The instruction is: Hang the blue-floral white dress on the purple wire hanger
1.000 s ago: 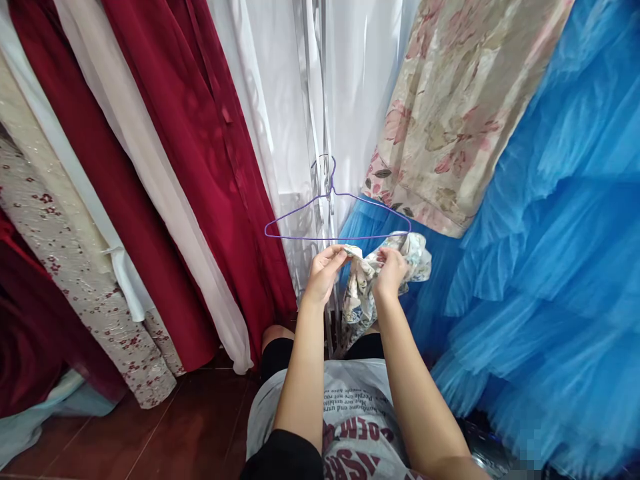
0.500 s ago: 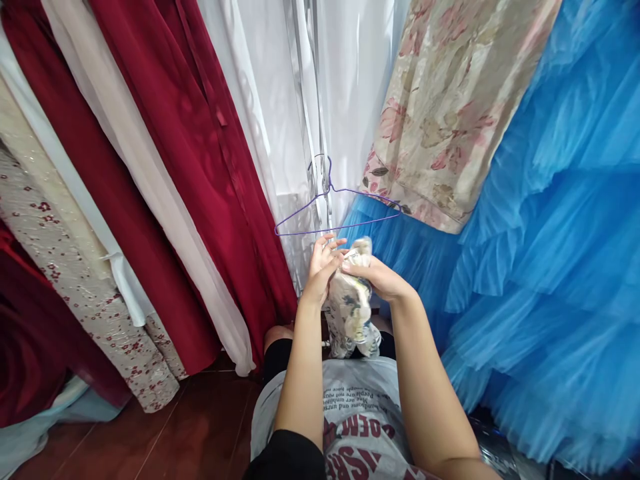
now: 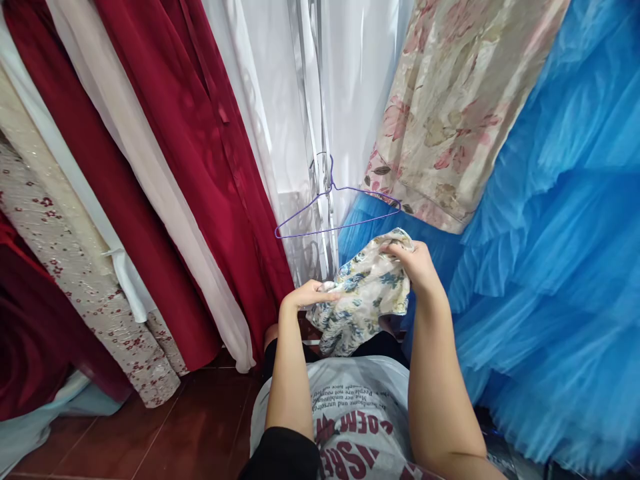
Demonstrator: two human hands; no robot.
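Both my hands hold a small cream cloth with blue and yellow flowers [image 3: 367, 293], spread out between them in front of my chest. My left hand [image 3: 306, 294] pinches its lower left edge. My right hand [image 3: 415, 261] grips its upper right corner, held higher. Just above the cloth a purple wire hanger [image 3: 333, 212] hangs empty on a metal rack pole [image 3: 320, 143]. Neither hand touches the hanger.
Long garments hang all round: dark red dresses [image 3: 175, 153] and white and beige ones at left, white sheer fabric [image 3: 280, 113] behind the pole, a floral beige dress [image 3: 450, 107] and a blue tulle skirt [image 3: 555, 267] at right. Dark red tiled floor [image 3: 190, 433] below.
The cloth was bunched between my hands held close together. My hands have moved apart, the left lower and the right up to the right, and the cloth is now spread open.
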